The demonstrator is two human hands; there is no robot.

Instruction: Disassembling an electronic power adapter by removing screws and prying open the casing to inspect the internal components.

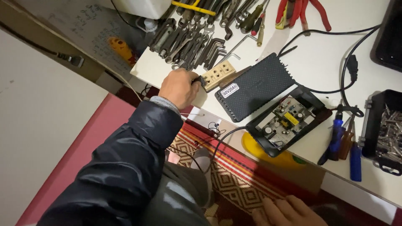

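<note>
Left hand [179,88] closed on black plug [200,80] at beige socket strip [218,74]; rigid, light, pinch its body. Right hand [284,211] flat, empty.

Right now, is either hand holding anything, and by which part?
The left hand grips a black plug at the end of the beige socket strip, fingers closed round its body. The right hand holds nothing.
</note>
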